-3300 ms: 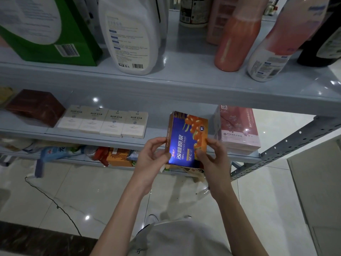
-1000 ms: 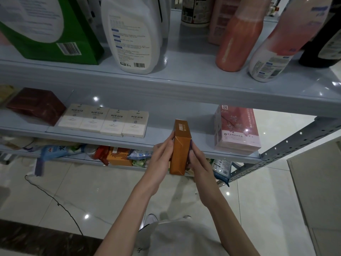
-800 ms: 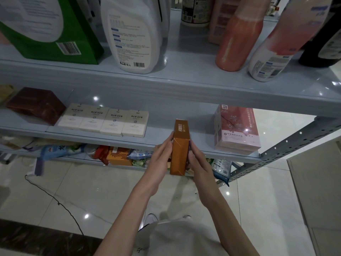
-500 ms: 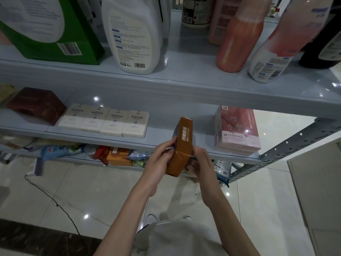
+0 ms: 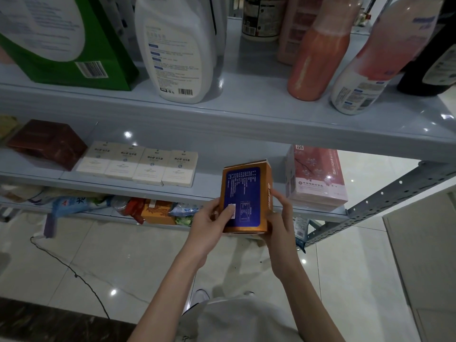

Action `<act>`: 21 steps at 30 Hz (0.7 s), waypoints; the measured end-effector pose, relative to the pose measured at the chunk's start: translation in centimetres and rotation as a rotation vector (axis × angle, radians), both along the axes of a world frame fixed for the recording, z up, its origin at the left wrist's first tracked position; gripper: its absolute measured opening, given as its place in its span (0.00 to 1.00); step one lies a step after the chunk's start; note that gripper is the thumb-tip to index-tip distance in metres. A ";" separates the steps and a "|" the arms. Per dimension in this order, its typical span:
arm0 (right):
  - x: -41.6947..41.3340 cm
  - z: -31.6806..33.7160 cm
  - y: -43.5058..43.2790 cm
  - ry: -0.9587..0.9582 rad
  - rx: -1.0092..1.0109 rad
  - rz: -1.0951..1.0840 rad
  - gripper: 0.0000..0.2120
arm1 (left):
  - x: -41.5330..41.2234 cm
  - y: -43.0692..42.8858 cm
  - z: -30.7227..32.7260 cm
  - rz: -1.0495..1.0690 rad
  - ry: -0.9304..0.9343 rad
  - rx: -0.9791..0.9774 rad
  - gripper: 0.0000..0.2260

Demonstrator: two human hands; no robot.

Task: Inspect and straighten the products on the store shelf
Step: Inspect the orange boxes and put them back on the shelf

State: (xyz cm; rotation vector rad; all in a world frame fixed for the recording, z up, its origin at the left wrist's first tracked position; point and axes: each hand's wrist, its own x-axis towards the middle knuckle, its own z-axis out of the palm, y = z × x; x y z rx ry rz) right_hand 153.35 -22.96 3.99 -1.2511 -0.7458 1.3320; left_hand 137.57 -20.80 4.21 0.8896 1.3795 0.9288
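I hold an orange box (image 5: 245, 191) upright in front of the middle shelf (image 5: 204, 187), its dark blue back panel of small print facing me. My left hand (image 5: 211, 222) grips its lower left edge, thumb on the blue panel. My right hand (image 5: 280, 213) clasps its right side. The box is off the shelf, in the gap between the cream boxes (image 5: 138, 164) and the pink box (image 5: 317, 177).
The top shelf (image 5: 246, 114) carries a green carton (image 5: 61, 38), a white jug (image 5: 177, 45), an orange-pink bottle (image 5: 318, 58) and a pink-white bottle (image 5: 370, 62). A brown box (image 5: 47, 143) sits at the middle shelf's left. Bags and packets lie below. A black cable (image 5: 74, 272) crosses the tiled floor.
I have turned the box in my hands: its blue front faced me first, then its narrow orange side, and now its blue back panel. The shelf items have not moved.
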 end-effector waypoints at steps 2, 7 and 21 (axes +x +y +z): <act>0.3 -0.3 0.1 -0.049 0.017 -0.012 0.17 | -0.1 0.0 0.0 0.056 -0.016 0.049 0.16; 0.4 -0.9 0.3 -0.175 0.042 -0.052 0.16 | -0.4 0.3 0.5 0.133 0.086 0.126 0.17; 0.0 -1.0 0.2 -0.145 0.063 -0.113 0.17 | 0.1 -0.9 1.5 0.093 0.226 0.366 0.14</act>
